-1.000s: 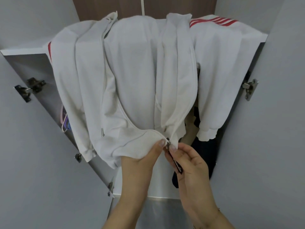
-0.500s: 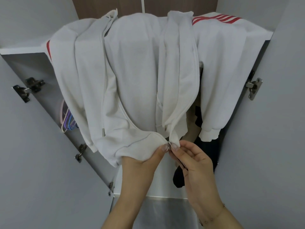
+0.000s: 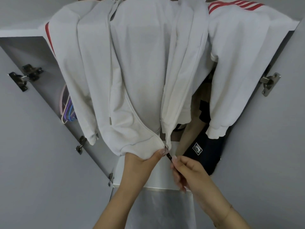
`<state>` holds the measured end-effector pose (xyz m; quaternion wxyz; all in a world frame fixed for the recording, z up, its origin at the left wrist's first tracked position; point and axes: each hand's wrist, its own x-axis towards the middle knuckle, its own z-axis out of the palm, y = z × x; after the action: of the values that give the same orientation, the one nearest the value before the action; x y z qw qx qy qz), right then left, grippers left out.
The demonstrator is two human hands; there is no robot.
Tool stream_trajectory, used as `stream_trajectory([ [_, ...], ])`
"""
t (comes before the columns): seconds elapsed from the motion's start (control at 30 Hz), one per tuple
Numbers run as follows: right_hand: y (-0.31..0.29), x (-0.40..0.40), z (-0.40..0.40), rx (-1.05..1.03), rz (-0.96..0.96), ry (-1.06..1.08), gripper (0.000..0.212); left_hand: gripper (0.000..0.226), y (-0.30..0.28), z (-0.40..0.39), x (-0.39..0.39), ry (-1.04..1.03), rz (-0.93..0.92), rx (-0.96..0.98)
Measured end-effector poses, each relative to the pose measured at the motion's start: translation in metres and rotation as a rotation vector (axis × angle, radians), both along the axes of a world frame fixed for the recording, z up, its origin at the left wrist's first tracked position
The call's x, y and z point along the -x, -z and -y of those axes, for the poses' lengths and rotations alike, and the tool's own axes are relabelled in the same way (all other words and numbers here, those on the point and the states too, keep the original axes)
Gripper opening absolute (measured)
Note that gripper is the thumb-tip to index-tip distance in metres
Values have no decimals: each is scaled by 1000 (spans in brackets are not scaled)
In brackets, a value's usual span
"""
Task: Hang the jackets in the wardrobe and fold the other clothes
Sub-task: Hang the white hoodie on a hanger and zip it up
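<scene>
White jacket (image 3: 140,71) hangs in wardrobe (image 3: 41,146). Left hand (image 3: 142,160) fingers clamp hem; right hand (image 3: 188,172) fingers pinch zipper pull (image 3: 169,156).

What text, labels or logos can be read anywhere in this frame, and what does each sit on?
No text is legible.
Patch on the dark garment: white-bordered emblem, lettering too small and blurred to read.
Zipper pull of the white jacket, pinched by the right hand: dark tab, any print unreadable.
The jacket's red stripes carry no words.
</scene>
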<state>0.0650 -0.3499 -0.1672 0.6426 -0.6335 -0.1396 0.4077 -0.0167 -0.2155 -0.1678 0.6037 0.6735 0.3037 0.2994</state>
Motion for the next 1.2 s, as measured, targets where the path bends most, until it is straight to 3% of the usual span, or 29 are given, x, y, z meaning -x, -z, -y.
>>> stream_trajectory([
  [0.1, -22, -12, -11, -102, -113, 52, 27, 34, 6, -8, -1, 29, -31, -18],
  [0.3, -86, -37, -58, -126, -24, 22, 26, 33, -2, -18, -3, 94, -13, -61],
  [0.4, -127, -56, -77, -262, -67, 68, 26, 41, 5, -26, 0, 216, -89, -109],
  [0.53, -179, -87, -91, -448, -118, 169, 28, 39, 17, -49, 10, 307, -200, 6],
  [0.67, -199, -98, -98, -418, 103, 193, 27, 25, 8, -91, 21, 487, -337, 82],
  [0.77, -206, -94, -105, -291, 332, 129, 26, 29, -12, -114, 22, 377, -581, -228],
  [0.8, -209, -94, -106, -243, 395, 103, 26, 28, -24, -117, 19, 259, -573, -395],
  [0.87, -214, -95, -106, -157, 471, 39, 26, 22, -58, -109, 5, 139, -370, -556],
  [1.0, -224, -97, -104, -52, 518, -39, 27, 27, -113, -84, -54, 121, -27, -603],
  [1.1, -227, -98, -102, -45, 538, -52, 27, 34, -131, -77, -90, 130, 69, -562],
  [1.2, -230, -101, -101, -47, 550, -76, 27, 24, -133, -76, -110, 108, 152, -559],
])
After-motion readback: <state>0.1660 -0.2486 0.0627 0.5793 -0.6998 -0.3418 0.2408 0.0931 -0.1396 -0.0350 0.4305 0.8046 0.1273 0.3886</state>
